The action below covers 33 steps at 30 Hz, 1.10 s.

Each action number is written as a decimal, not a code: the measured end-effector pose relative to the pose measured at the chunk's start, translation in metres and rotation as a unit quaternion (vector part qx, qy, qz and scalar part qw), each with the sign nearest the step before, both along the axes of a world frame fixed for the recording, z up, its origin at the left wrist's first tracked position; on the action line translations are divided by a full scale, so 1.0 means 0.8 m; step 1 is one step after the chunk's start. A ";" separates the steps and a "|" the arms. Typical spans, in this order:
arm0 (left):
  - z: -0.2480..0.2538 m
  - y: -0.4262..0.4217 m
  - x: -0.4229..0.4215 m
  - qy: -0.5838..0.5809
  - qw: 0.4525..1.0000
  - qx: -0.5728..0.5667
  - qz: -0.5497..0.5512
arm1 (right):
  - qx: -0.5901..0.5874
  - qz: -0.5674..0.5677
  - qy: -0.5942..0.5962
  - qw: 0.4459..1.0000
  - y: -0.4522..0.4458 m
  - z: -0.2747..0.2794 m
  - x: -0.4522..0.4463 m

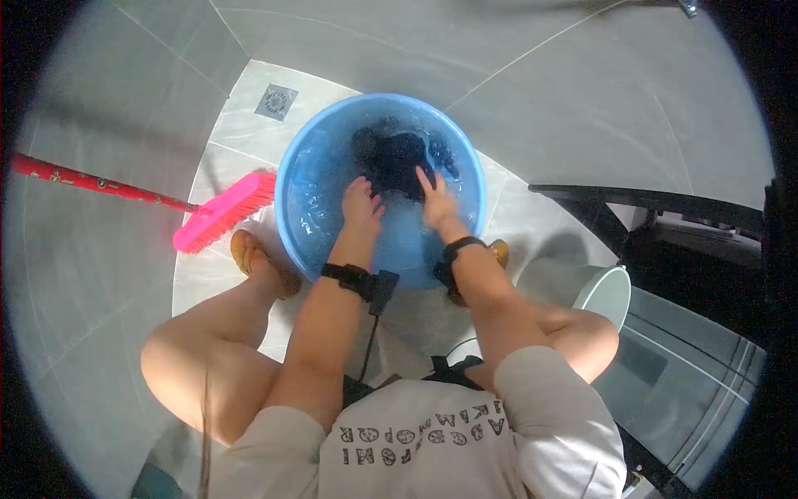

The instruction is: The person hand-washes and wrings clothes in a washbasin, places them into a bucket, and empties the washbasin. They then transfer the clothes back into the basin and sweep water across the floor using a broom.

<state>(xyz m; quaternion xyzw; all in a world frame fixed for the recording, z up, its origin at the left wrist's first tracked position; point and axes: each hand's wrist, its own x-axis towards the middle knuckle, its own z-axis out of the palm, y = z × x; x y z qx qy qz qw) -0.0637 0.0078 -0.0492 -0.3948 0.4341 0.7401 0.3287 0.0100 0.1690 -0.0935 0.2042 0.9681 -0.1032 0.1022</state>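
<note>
A dark garment or cloth [389,158], its kind unclear, lies bunched and wet in a large blue basin [292,133] of water. My left hand [362,205] is at the cloth's lower left edge, fingers apart and slightly bent. On the other side, my right hand [438,202] touches the cloth's right edge with its fingers spread. Neither hand is visibly wrapped round the fabric. Black straps with small devices sit on both wrists, and a cable hangs from the left one.
A pink broom [226,213] with a red handle leans at the left of the basin. A floor drain [276,102] lies behind it. To the right are a pale bucket [603,298] and a black-framed shelf [665,200]. Grey tiled walls surround the floor; my legs flank the basin.
</note>
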 end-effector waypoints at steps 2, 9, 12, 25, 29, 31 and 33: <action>-0.006 -0.001 0.003 0.013 1.000 0.019 0.008 | -0.068 -0.027 -0.043 0.996 -0.003 -0.030 0.017; -0.005 0.012 -0.001 0.034 0.999 0.031 -0.027 | -0.124 -0.054 -0.158 0.978 0.049 -0.019 0.014; 0.015 0.034 0.013 0.081 0.995 -0.021 -0.054 | -0.406 -0.123 -0.036 0.905 0.045 0.123 -0.019; 0.002 0.032 0.018 -0.017 0.855 0.496 0.152 | -0.283 0.073 0.248 0.924 -0.089 0.202 -0.029; 0.030 0.031 0.025 -0.061 0.924 0.335 0.172 | -0.226 0.000 0.277 0.934 -0.085 0.133 -0.052; 0.026 0.033 0.027 0.007 0.983 0.164 0.082 | -0.211 -0.036 0.297 0.931 -0.063 0.100 -0.067; 0.033 0.033 0.026 0.141 0.989 -0.050 -0.010 | -0.120 -0.092 0.163 0.975 -0.011 0.079 -0.076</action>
